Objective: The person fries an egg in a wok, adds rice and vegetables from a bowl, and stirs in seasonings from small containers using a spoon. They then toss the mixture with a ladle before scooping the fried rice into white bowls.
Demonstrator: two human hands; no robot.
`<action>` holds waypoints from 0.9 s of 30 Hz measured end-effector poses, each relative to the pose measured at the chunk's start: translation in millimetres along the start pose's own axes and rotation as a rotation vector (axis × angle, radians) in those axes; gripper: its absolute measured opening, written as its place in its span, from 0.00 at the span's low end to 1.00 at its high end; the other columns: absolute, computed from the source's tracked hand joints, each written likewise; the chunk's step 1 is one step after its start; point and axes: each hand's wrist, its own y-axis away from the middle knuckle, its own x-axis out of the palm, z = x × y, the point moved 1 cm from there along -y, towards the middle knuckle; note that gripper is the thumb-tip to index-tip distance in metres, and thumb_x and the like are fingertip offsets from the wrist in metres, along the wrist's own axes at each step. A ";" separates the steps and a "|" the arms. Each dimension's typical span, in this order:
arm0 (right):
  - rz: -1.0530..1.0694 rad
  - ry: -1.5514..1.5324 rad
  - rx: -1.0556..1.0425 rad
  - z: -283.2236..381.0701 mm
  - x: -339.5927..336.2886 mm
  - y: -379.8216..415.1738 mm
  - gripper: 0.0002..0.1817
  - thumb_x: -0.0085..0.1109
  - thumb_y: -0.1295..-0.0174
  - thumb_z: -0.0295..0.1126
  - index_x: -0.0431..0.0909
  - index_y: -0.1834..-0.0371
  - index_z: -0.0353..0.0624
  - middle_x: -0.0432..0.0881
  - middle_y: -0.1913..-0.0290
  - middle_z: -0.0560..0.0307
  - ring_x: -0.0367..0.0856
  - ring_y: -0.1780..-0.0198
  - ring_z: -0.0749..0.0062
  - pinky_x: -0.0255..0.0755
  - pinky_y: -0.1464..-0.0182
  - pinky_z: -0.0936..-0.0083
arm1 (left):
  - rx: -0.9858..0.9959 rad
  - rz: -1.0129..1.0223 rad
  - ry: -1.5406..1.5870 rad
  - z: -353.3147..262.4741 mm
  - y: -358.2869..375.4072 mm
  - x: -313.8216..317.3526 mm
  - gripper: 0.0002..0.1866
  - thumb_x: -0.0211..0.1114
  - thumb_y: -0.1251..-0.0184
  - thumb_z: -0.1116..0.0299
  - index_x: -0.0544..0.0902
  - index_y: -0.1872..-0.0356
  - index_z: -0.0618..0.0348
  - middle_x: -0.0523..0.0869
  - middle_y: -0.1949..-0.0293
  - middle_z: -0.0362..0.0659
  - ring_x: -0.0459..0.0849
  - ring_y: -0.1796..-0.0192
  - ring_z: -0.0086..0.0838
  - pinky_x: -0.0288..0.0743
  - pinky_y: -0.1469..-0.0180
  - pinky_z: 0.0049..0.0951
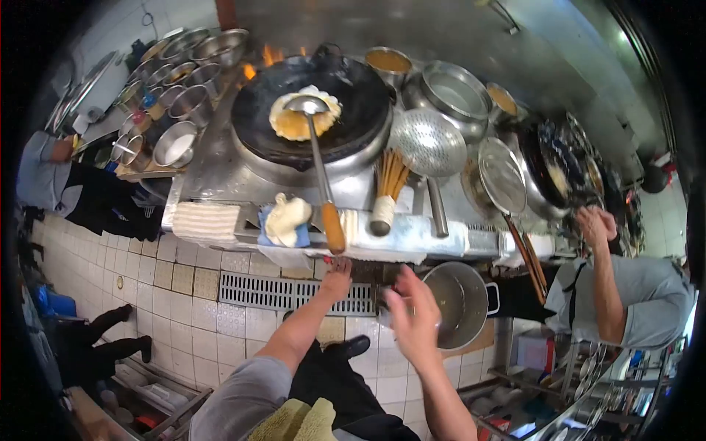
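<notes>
My left hand [337,278] reaches to the stove's front edge, its fingers bent at a small red part [328,259] I cannot make out clearly. Just above it is the wooden handle end of a ladle [317,151], which neither hand holds. The ladle's bowl lies on an egg [291,123] in a black wok [360,88], with flames behind its rim. My right hand [413,316], slightly blurred, is raised with fingers apart and nothing in it. Below and beside it on the floor side stands a large metal pot [471,334].
A perforated skimmer [428,143], a bundle of sticks [390,180] and folded cloths [206,219] lie along the stove front. Metal bowls [193,103] crowd the left. A co-worker [636,301] stands at another wok on the right; another person [55,173] is at the left.
</notes>
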 end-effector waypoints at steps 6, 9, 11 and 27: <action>0.329 0.493 -0.116 52.0 140.9 -105.6 0.36 0.59 0.40 0.37 0.57 0.30 0.35 0.75 0.49 0.34 0.78 0.52 0.36 0.75 0.53 0.55 | 0.264 -0.158 0.277 31.0 -14.1 43.2 0.40 0.57 0.36 0.50 0.56 0.28 0.58 0.55 0.26 0.54 0.50 0.24 0.50 0.54 0.28 0.47; 0.375 0.488 0.038 48.2 153.0 -136.0 0.38 0.53 0.44 0.30 0.53 0.28 0.38 0.78 0.62 0.23 0.80 0.60 0.36 0.73 0.56 0.50 | 0.112 0.019 0.166 25.4 74.2 -55.9 0.38 0.58 0.37 0.51 0.59 0.29 0.59 0.58 0.28 0.57 0.54 0.27 0.53 0.60 0.32 0.49; 0.339 0.058 0.213 55.0 150.3 -130.7 0.31 0.52 0.40 0.28 0.58 0.30 0.44 0.79 0.74 0.46 0.79 0.81 0.60 0.71 0.82 0.61 | 0.093 0.073 0.235 52.5 127.8 -63.8 0.36 0.57 0.36 0.52 0.61 0.31 0.59 0.60 0.30 0.60 0.59 0.29 0.55 0.62 0.33 0.51; 0.198 -0.286 0.299 68.9 191.1 -139.6 0.14 0.51 0.37 0.26 0.68 0.49 0.48 0.70 0.78 0.61 0.65 0.88 0.78 0.51 0.92 0.79 | -0.700 -0.013 0.447 256.7 462.8 59.1 0.20 0.53 0.35 0.57 0.83 0.63 0.67 0.86 0.71 0.53 0.85 0.65 0.46 0.79 0.58 0.42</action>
